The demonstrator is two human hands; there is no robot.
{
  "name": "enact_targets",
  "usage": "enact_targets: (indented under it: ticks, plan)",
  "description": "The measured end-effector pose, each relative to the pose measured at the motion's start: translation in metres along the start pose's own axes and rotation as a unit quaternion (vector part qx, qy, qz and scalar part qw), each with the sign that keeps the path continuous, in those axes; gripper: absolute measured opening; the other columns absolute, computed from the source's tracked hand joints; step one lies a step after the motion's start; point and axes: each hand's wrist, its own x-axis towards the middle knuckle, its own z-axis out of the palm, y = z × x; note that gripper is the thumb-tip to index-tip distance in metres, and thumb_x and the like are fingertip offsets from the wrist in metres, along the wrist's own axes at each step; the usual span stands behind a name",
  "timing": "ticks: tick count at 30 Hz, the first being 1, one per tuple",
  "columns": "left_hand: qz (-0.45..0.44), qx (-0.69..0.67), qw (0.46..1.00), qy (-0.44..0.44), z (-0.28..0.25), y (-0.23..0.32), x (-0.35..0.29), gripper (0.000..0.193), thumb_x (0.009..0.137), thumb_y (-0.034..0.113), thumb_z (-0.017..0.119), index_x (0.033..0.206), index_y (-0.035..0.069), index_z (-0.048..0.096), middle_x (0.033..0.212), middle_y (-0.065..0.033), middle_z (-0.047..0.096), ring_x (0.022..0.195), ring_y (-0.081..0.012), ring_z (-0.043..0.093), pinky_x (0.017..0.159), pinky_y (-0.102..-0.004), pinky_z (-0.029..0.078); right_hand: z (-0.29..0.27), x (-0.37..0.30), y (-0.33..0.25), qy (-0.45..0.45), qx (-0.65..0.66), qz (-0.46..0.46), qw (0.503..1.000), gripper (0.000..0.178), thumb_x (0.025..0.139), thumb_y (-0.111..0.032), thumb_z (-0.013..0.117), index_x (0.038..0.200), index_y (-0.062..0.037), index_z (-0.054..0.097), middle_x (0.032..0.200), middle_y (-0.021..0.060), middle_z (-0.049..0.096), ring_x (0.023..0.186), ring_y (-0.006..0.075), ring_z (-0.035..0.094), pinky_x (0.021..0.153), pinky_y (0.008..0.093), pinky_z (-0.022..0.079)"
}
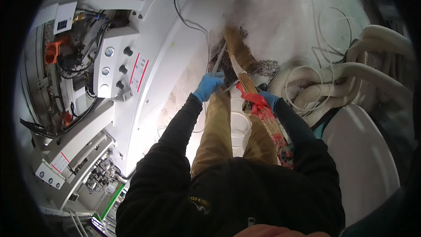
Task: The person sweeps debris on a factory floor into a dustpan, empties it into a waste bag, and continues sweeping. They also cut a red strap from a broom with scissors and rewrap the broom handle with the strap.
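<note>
My left hand (208, 87), in a blue glove, is closed around the near end of what looks like a grey dustpan (218, 61); only its thin straight edges show clearly. In my blue-gloved right hand (269, 100) is a straw broom (239, 52), gripped by its handle, which is wrapped in red material (255, 97). The tan bristles rest on the floor just beyond the pan, bent to the far left. Dark debris (252, 31) lies around the bristles. A pile of curly metal shavings (268, 67) sits to their right.
A white bucket (239, 124) stands between my legs. Ribbed beige hoses (315, 88) coil on the right, beside a white rounded panel (362, 149). Along the left runs a large white machine with gauges (105, 71) and knobs. A thin cable (193, 25) hangs from it.
</note>
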Motion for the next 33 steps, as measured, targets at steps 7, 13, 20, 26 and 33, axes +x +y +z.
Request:
enact_targets:
  ticks: [7, 13, 20, 26, 33]
  plan:
    - [0.023, -0.041, 0.999, 0.017, 0.002, -0.006, -0.019, 0.042, 0.082, 0.009, 0.070, 0.122, -0.001, 0.066, 0.092, -0.0036, 0.065, 0.072, -0.0143, 0.060, 0.063, -0.0290, 0.050, 0.031, -0.044, 0.009, 0.028, 0.153, 0.020, 0.988, 0.043, 0.099, -0.009, 0.063, 0.139, -0.0004, 0.052, 0.104, 0.0166, 0.071, 0.082, 0.0249, 0.072, 0.072, 0.0378, 0.061]
    - [0.016, -0.052, 0.997, 0.057, -0.018, -0.026, -0.074, 0.040, 0.083, 0.009, 0.070, 0.122, 0.000, 0.067, 0.091, -0.0026, 0.064, 0.070, -0.0118, 0.058, 0.065, -0.0261, 0.050, 0.071, -0.145, -0.010, 0.108, 0.052, -0.064, 0.991, 0.082, 0.092, 0.003, 0.061, 0.164, -0.0146, 0.025, 0.116, 0.0189, 0.066, 0.079, 0.0303, 0.072, 0.066, 0.0410, 0.062]
    - [0.044, -0.026, 0.996, 0.073, -0.001, -0.018, -0.114, 0.035, 0.085, 0.011, 0.069, 0.119, 0.001, 0.067, 0.087, -0.0027, 0.064, 0.069, -0.0113, 0.059, 0.063, -0.0267, 0.050, 0.072, -0.193, -0.042, 0.158, -0.034, -0.114, 0.980, 0.087, 0.084, 0.009, 0.054, 0.164, -0.0069, 0.024, 0.146, 0.0170, 0.051, 0.127, 0.0229, 0.058, 0.101, 0.0331, 0.052]
    - [0.050, 0.011, 0.997, 0.062, -0.015, -0.013, -0.108, 0.025, 0.085, 0.014, 0.067, 0.107, 0.001, 0.069, 0.077, -0.0018, 0.063, 0.063, -0.0126, 0.058, 0.056, -0.0287, 0.049, -0.023, -0.137, 0.004, 0.235, -0.031, -0.148, 0.960, 0.057, 0.093, -0.005, 0.057, 0.148, -0.0003, 0.046, 0.127, 0.0137, 0.065, 0.104, 0.0232, 0.067, 0.091, 0.0333, 0.055]
    - [0.032, -0.014, 0.998, 0.044, -0.030, -0.027, -0.086, 0.021, 0.086, 0.012, 0.065, 0.103, 0.000, 0.068, 0.073, 0.0001, 0.058, 0.060, -0.0095, 0.053, 0.055, -0.0265, 0.043, -0.101, -0.013, 0.090, 0.369, 0.151, -0.234, 0.886, 0.029, 0.102, -0.017, 0.056, 0.125, -0.0009, 0.063, 0.106, 0.0121, 0.072, 0.090, 0.0246, 0.070, 0.083, 0.0392, 0.057]
